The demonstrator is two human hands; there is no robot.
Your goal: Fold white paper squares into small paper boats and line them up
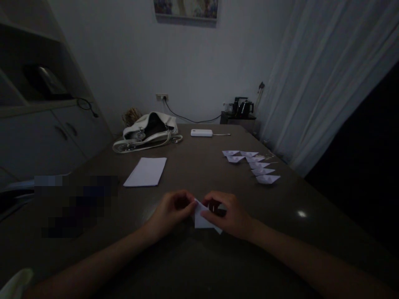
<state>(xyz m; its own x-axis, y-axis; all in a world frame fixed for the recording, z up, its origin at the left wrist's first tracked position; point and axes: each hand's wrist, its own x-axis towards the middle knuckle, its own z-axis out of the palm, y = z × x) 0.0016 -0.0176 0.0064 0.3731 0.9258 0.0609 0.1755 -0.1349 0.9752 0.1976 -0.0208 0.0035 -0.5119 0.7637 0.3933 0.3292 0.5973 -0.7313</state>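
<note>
Between my hands is a small folded piece of white paper (202, 221), raised at the near middle of the dark table (187, 174). My left hand (173, 209) pinches its upper left corner between thumb and fingers. On the right side, my right hand (229, 214) grips the paper, the thumb lying over its slanted edge and the fingers behind. A pointed flap sticks out below the right thumb. Several folded paper boats (268, 179) stand to the right, beyond my right hand. A stack of white paper sheets (146, 171) lies to the left, past my left hand.
A white handbag (152, 126) rests at the far left of the table, its strap looped in front. A white power bank (201, 133) with a short cable lies near the far edge. Behind stands a black kettle (245, 109); a pale curtain (299, 83) hangs at right.
</note>
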